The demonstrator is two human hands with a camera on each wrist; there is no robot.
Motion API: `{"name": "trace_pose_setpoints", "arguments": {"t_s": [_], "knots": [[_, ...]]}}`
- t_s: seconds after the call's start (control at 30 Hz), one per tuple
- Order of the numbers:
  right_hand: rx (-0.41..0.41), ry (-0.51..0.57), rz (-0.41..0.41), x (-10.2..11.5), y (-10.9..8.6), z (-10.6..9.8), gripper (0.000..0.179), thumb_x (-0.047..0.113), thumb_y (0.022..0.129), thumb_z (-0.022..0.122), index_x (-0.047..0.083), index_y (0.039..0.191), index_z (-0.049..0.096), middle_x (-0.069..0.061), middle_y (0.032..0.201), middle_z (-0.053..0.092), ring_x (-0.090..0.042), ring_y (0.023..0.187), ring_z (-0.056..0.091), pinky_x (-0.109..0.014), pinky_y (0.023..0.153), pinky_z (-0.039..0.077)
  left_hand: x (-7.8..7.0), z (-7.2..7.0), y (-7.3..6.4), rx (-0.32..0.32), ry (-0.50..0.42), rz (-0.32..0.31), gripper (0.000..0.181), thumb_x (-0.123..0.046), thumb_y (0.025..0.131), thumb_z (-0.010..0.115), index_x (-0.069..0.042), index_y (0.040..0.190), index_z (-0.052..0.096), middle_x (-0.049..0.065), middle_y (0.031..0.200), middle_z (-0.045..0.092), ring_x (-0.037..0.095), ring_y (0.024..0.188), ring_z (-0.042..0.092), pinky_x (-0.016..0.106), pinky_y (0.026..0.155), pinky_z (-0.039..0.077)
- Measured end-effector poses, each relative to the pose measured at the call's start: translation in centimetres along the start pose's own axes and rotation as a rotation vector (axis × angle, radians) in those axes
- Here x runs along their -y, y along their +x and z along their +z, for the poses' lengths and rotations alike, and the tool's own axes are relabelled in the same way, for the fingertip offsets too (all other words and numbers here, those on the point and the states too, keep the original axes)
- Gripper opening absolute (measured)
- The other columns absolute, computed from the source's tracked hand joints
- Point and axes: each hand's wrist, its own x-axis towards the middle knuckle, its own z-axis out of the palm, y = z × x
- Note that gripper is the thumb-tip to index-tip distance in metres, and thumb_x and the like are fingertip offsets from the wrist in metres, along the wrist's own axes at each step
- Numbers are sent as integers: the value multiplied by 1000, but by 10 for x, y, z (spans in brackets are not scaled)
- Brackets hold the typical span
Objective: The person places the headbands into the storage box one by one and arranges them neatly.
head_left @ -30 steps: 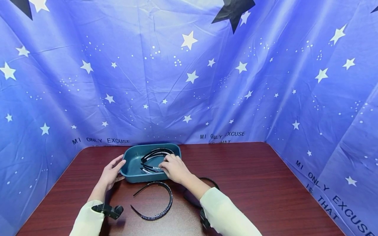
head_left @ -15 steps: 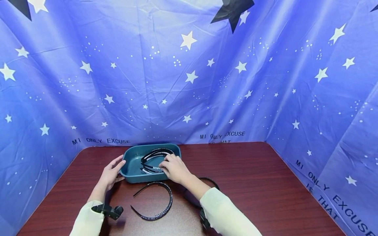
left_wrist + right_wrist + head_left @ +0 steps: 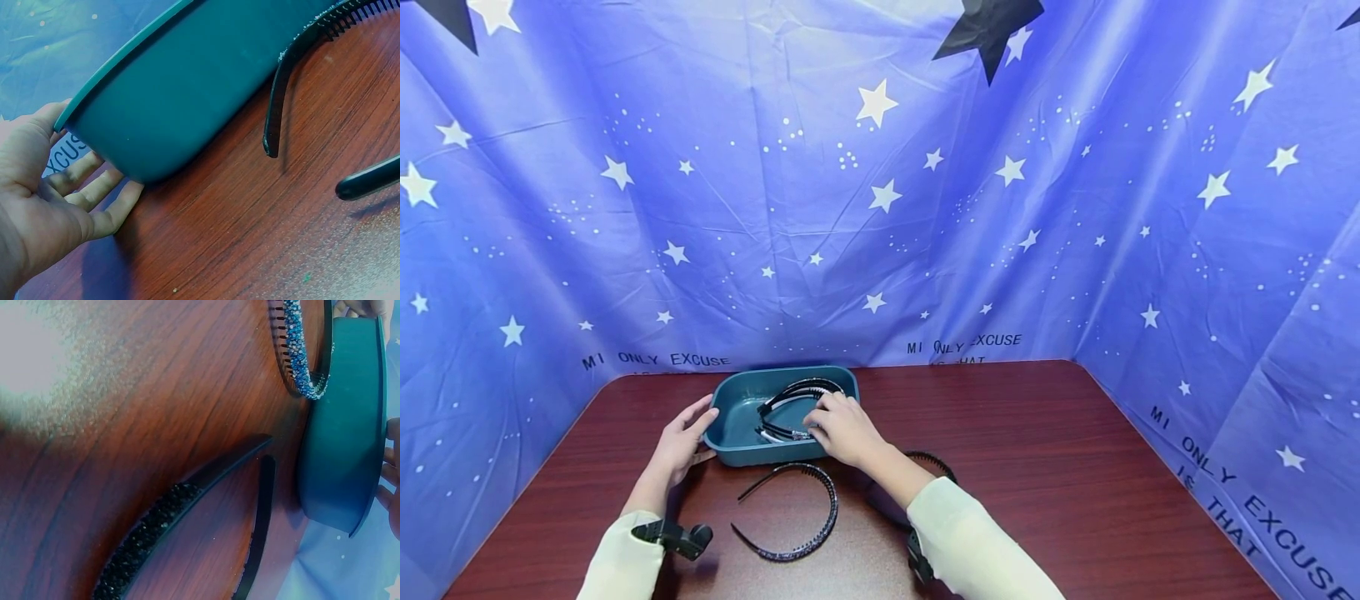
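Note:
My left hand [image 3: 679, 437] grips the left end of a teal plastic tub [image 3: 760, 454], thumb at the rim and fingers spread along the outer wall in the left wrist view. Over the tub's right side, my right hand [image 3: 842, 425] reaches in with bent fingers, holding a headband [image 3: 786, 432] near the front wall; the fingertips are partly hidden. Several more black headbands [image 3: 797, 386], one with a pale band, lie in the right half. On the table before the tub rests a glittery toothed headband [image 3: 831, 508], its blue and silver stones plain in the right wrist view.
Another headband [image 3: 150, 531], with black stones, lies on the table under my right forearm, which partly hides it in the head view. The dark red wooden table [image 3: 1037, 483] meets a blue star-printed cloth [image 3: 880, 250] at its back and sides.
Inside the tub, the headband at my right fingers has shifted slightly towards the front wall. Both hands, the tub and the headbands on the table stay in place.

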Motion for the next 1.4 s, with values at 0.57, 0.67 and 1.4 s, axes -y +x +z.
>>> {"name": "trace_pose_setpoints", "arguments": {"t_s": [0.57, 0.67, 1.4], "knots": [[72, 76, 60, -5, -1, -6, 22, 35, 91, 59, 26, 109, 69, 4, 108, 59, -14, 99, 54, -30, 83, 44, 1, -1, -1, -6, -9, 2, 69, -47, 94, 48, -16, 149, 23, 20, 150, 22, 33, 122, 42, 45, 87, 53], [62, 95, 60, -7, -1, -9, 23, 36, 91, 60, 24, 109, 69, 4, 106, 59, -14, 97, 54, -30, 83, 44, 2, -1, -1, -6, -8, 2, 69, -48, 94, 48, -16, 149, 23, 21, 150, 23, 34, 123, 42, 45, 87, 53], [19, 248, 128, -27, -20, -22, 24, 34, 88, 64, 19, 106, 70, 1, 101, 61, -16, 95, 56, -33, 85, 46, 0, 0, 0, 0, -5, 1, 68, -46, 95, 48, -17, 150, 22, 21, 150, 23, 30, 120, 46, 45, 87, 53]]}}
